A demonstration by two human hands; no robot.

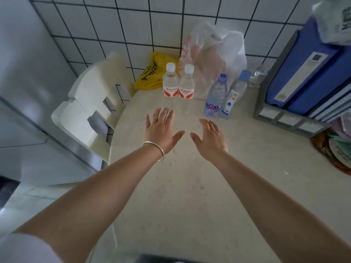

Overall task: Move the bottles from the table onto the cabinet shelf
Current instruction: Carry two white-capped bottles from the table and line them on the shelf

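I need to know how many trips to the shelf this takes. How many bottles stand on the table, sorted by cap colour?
White caps: 2
Blue caps: 2
Total: 4 bottles, all upright on the table; neither hand holds one.

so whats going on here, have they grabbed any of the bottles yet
Not yet. A person reaches both arms over the table, and the left hand and right hand are open and hold nothing. Four bottles stand at the back by the plastic bags: two red-label bottles side by side ahead of the left hand, and two blue-cap bottles further right. No bottle is touched. No cabinet shelf is clearly in view.
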